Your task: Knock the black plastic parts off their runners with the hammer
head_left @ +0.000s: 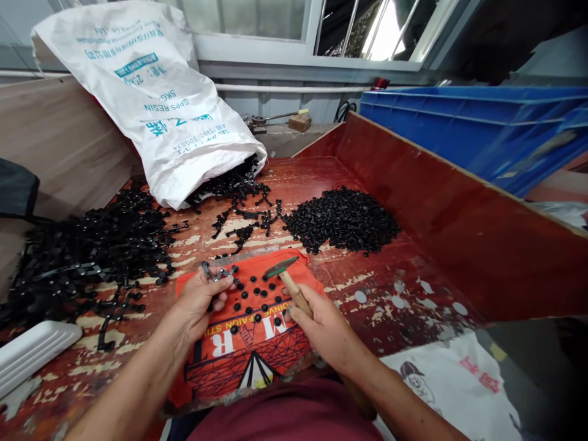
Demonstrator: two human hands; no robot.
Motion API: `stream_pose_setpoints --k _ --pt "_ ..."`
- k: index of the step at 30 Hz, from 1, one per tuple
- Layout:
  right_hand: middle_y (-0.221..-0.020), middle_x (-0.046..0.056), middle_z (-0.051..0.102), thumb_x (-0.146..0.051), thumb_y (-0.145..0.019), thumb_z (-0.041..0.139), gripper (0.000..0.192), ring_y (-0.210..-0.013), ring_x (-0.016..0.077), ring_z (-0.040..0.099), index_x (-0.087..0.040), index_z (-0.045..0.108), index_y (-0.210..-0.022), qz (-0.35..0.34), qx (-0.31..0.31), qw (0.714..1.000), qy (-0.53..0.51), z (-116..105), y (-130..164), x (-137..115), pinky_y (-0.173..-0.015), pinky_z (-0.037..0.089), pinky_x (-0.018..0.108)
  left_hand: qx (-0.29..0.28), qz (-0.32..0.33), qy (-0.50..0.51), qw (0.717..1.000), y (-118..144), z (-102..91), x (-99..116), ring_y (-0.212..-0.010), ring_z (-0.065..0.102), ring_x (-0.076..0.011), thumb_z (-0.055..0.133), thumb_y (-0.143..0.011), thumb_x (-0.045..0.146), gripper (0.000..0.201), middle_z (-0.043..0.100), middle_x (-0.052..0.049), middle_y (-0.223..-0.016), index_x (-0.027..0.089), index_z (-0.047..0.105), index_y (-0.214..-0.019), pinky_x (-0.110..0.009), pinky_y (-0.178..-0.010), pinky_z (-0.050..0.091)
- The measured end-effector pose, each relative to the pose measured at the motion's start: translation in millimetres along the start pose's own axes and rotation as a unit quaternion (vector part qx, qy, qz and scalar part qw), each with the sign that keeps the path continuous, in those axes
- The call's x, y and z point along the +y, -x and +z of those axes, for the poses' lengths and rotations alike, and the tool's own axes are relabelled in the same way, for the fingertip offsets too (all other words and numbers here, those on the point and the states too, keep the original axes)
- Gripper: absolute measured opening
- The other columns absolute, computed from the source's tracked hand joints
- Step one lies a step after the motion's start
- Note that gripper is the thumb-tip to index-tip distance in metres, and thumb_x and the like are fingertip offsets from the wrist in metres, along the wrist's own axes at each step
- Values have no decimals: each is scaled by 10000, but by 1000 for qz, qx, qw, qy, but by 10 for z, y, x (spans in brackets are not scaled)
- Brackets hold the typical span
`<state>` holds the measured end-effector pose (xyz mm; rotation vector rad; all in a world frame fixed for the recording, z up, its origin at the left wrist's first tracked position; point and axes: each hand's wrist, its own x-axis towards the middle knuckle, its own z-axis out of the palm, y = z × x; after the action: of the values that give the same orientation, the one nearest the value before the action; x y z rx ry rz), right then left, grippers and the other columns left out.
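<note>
My left hand (196,298) pinches a small black linked bracket (219,273) above the left side of an orange printed cloth (288,354). My right hand (316,318) is wrapped round the wooden handle of a hammer (294,288), whose green-grey head points up and to the left over the cloth. Between the two hands, several small round black caps (256,293) lie scattered on the cloth. The bracket and the hammer head are apart. Part of the bracket is hidden by my left fingers.
A white resin sack (169,104) spills black linked brackets onto the worn red table. Another heap of brackets (101,245) lies at left, a pile of black caps (344,219) right of centre. A red board (413,202) and blue crate (468,128) bound the right; a white plastic piece (37,352) lies front left.
</note>
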<state>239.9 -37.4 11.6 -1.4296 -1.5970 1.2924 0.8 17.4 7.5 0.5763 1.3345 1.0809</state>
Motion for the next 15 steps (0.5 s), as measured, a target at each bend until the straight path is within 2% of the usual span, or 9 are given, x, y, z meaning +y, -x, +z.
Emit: stream_pose_setpoints --k 9,15 --pt "-785 -37 597 -218 -900 497 159 -723 152 532 -202 612 -1009 18 1 999 42 -11 26 88 -653 381 256 10 -41 -34 999 -49 48 5 -356 501 -58 719 -689 13 224 657 -11 -527 146 543 -727 -119 -309 370" --pt "-786 -15 625 -243 -942 473 222 -712 160 563 -196 640 -1081 3 -8 997 81 -25 35 48 -660 425 262 24 -21 -47 998 -40 50 -42 -358 527 -71 734 -707 36 273 664 12 -541 180 506 -753 -134 -327 423"
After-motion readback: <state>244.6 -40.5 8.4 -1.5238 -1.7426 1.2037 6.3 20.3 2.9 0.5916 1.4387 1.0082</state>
